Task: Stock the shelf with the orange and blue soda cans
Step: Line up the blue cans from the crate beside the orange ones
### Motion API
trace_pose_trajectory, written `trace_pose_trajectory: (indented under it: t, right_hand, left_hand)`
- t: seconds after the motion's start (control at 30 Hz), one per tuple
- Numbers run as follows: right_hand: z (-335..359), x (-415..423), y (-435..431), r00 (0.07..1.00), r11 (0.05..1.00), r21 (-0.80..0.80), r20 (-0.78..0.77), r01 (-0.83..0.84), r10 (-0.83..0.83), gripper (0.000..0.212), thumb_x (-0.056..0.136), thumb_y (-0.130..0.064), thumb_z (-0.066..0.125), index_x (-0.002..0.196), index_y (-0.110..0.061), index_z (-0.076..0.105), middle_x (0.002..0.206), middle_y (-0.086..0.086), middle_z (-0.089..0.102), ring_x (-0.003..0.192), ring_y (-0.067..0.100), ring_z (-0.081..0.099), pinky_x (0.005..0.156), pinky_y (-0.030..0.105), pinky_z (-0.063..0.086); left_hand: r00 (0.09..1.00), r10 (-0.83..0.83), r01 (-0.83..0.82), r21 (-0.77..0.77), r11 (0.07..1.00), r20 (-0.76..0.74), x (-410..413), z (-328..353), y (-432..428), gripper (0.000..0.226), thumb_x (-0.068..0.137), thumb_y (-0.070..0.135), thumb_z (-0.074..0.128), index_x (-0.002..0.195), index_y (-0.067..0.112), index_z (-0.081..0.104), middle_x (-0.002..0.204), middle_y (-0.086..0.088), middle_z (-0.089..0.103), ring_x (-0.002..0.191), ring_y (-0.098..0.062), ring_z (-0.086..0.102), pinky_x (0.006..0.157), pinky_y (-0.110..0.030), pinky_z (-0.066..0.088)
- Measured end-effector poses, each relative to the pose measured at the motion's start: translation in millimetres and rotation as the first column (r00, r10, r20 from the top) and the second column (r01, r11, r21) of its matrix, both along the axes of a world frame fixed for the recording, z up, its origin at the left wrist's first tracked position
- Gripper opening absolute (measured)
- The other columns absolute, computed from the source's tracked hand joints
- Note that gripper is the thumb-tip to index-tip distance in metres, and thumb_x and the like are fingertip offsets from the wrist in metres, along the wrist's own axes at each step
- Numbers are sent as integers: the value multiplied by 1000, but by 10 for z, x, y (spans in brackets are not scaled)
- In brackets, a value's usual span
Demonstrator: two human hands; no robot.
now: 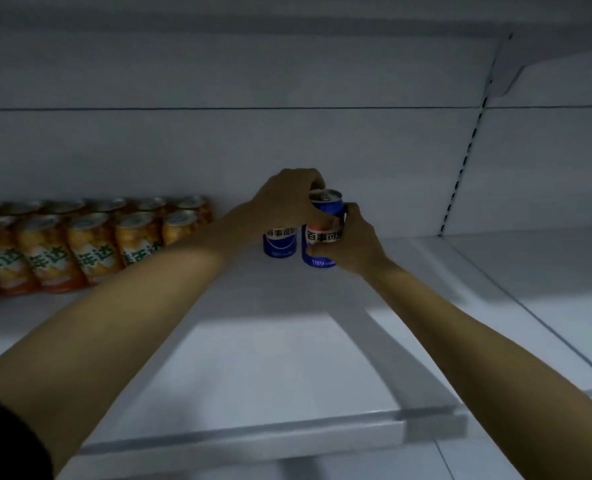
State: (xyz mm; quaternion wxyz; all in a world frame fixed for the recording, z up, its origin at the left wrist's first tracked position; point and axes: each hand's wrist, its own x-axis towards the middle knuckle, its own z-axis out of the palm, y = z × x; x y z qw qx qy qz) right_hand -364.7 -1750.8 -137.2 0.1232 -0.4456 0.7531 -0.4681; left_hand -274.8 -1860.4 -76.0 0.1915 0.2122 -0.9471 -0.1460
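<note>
Two blue soda cans stand upright side by side near the back of the white shelf (pixel 287 358). My left hand (pixel 284 202) grips the left blue can (pixel 279 242) from above, hiding its top. My right hand (pixel 351 240) holds the right blue can (pixel 324 233) round its side, and that can's silver top shows. Several orange soda cans (pixel 90 244) stand in two rows at the left, against the back wall.
The shelf's front lip (pixel 253 434) runs across the bottom of the view. A slotted upright (pixel 460 174) divides this bay from another white shelf (pixel 547 271) on the right. An upper shelf and its bracket (pixel 509 67) hang overhead.
</note>
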Motion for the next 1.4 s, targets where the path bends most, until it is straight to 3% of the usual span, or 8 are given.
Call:
trace_pose_trajectory:
  t: [0.17,0.33,0.5,0.8,0.87,1.0,1.17,1.4]
  right_hand:
    - [-149,-200,-357,999,999,25,15,48,-49,72,71,-15,82,127,-9,38,120,9,60,107,27,60,80,31,48]
    - [-242,-315,-550,998,996,65,25,54,-55,74,68,-13,83,127,-11,38,122,9,59,109,28,59,86,36,50]
    - [-301,-344,-642,997,996,73,63,49,-53,73,70,-12,82,127,-9,37,123,10,58,110,27,58,81,30,48]
    - [-323,-366,-755,996,992,116,67,57,-65,70,72,-13,80,126,-8,36,124,10,58,112,28,58,91,37,50]
    - [-296,-352,-748,996,988,145,58,57,-66,72,72,-14,81,128,-8,35,126,10,56,113,29,57,90,36,49]
    - [-186,-314,-581,998,977,202,-4,66,-67,83,73,-24,81,135,-6,28,131,14,51,117,30,54,82,31,45]
    - [62,-233,-86,992,959,272,-115,75,-45,97,74,-33,79,145,-5,19,141,17,41,126,31,46,84,29,41]
    - [551,251,895,911,877,480,-358,-7,203,81,80,-29,75,143,-10,28,142,12,44,125,28,47,92,31,41]
  left_hand:
    - [991,13,6,-136,991,134,-280,-37,-288,54,69,45,77,110,14,59,100,-4,64,88,-22,61,76,-33,49]
    - [985,45,-13,-186,982,168,-363,-105,-427,52,71,46,76,108,14,60,94,-3,61,81,-18,54,70,-29,43]
    - [978,60,-19,-199,980,199,-415,-134,-479,52,73,44,76,109,10,62,98,-8,65,84,-21,59,70,-30,46]
    - [980,112,-69,-247,966,164,-444,-213,-466,50,75,44,73,107,8,60,99,-10,62,83,-20,53,73,-33,45]
    - [980,127,-83,-271,959,150,-422,-258,-428,52,77,45,70,112,8,58,108,-12,57,93,-23,53,80,-36,46]
    - [979,152,-96,-356,930,133,-295,-248,-281,64,80,45,68,129,9,48,128,-12,46,113,-28,46,90,-41,46]
    - [957,243,-156,-423,893,159,74,-15,43,60,84,39,65,134,13,44,129,-11,49,120,-29,43,90,-41,42]
    - [874,429,-256,-533,806,229,734,213,926,55,88,44,57,134,17,42,128,-10,50,118,-29,46,91,-41,40]
